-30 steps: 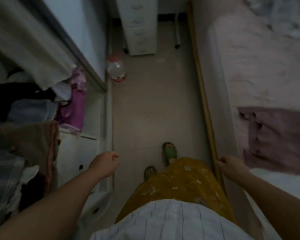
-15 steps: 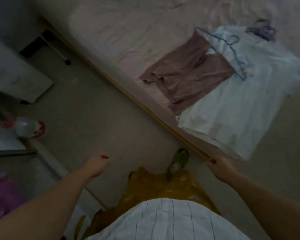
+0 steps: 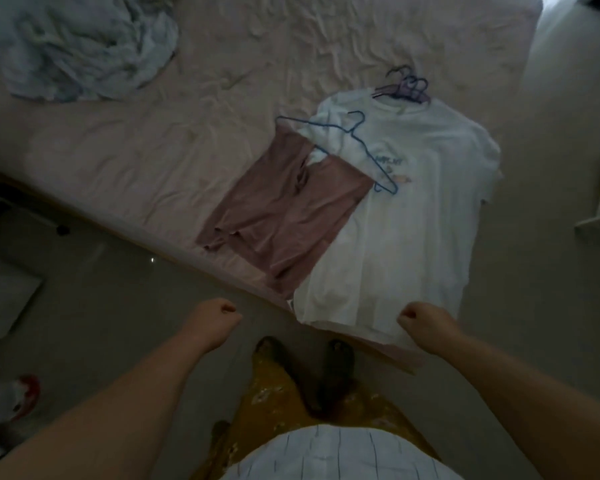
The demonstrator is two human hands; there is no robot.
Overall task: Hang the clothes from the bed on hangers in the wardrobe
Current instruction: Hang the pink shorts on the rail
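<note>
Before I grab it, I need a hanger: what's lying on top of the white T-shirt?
A blue wire hanger lies across the white T-shirt, and purple hangers lie at its collar. The mauve garment overlaps its left edge. Anything underneath is covered.

The room is dim. A grey smooth floor [image 3: 94,306] fills the lower left of the frame, and a crumpled pale blue blanket [image 3: 80,46] lies upper left.

top: white shirt [image 3: 340,455] with thin dark vertical stripes | bottom: mustard-yellow skirt [image 3: 284,400] with small pale flower print | feet: dark slippers [image 3: 340,358], colour unclear in dim light | forearms: bare, no sleeves | left hand [image 3: 215,318] and right hand [image 3: 426,322]: no rings or watch visible
</note>
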